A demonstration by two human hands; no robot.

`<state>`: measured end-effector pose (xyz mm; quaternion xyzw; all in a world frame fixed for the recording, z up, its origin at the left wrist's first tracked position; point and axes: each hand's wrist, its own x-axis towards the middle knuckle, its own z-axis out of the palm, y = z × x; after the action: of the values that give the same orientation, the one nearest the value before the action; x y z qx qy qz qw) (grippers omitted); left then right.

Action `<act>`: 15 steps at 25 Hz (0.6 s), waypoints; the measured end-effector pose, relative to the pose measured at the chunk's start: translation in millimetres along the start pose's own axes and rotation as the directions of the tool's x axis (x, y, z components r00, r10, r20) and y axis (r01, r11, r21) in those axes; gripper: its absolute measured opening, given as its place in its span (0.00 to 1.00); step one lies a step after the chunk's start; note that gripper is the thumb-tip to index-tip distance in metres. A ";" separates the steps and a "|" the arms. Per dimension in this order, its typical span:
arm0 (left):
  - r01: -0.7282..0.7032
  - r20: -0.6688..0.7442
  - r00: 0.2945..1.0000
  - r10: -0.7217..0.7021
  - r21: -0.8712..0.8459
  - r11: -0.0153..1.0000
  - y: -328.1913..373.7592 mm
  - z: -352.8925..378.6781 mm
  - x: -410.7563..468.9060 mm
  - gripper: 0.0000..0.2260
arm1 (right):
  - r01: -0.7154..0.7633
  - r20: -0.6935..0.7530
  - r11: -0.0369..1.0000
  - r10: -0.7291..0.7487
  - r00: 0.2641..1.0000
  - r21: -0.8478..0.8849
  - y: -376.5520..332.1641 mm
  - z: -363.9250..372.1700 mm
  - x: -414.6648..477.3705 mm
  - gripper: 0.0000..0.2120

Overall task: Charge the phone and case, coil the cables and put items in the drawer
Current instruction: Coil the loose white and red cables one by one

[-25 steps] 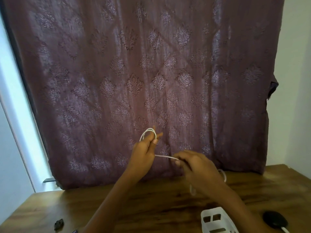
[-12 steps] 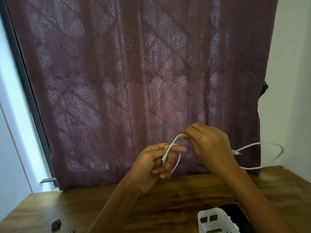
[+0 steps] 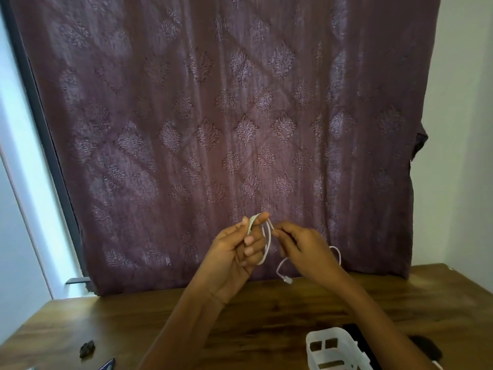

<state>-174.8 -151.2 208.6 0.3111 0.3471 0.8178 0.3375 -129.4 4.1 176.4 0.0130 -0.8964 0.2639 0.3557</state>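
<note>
A thin white cable is held up in front of the curtain, above the wooden table. My left hand grips its loops between thumb and fingers. My right hand pinches the cable just right of the loops. The free end hangs below that hand, and its small white plug dangles just above the table. A dark phone lies at the lower right, partly hidden by my right forearm.
A white plastic basket stands at the bottom right beside the phone. A black rounded object lies further right. A small black item sits at the lower left. A purple patterned curtain hangs behind the table.
The long loose tail that swung out to the right has been drawn in, leaving a short end. My right hand has come down beside my left, and the coil has grown.
</note>
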 end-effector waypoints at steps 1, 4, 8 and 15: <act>-0.006 -0.009 1.000 0.005 -0.017 1.000 -1.4 0.8 0.5 0.15 | -0.010 0.046 1.000 0.010 0.999 0.002 -0.5 3.4 -1.0 0.09; -0.045 -0.045 0.998 0.044 -0.020 0.999 -3.6 2.5 2.7 0.17 | -0.038 0.135 0.998 0.031 0.990 0.049 -1.8 14.7 -6.5 0.09; -0.178 -0.128 0.972 0.199 0.157 0.971 -4.6 -1.4 8.1 0.13 | -0.049 0.177 0.998 0.041 0.983 0.044 -12.4 27.8 -26.3 0.11; -0.240 -0.122 0.910 0.395 0.622 0.745 -14.0 -20.9 4.9 0.12 | -0.008 0.205 0.997 0.024 0.978 -0.077 -23.9 26.1 -52.7 0.13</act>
<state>-188.5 -147.5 187.3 0.3519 0.5657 0.7451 0.0319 -101.5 -37.7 137.7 0.0195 -0.9379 0.2298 0.2590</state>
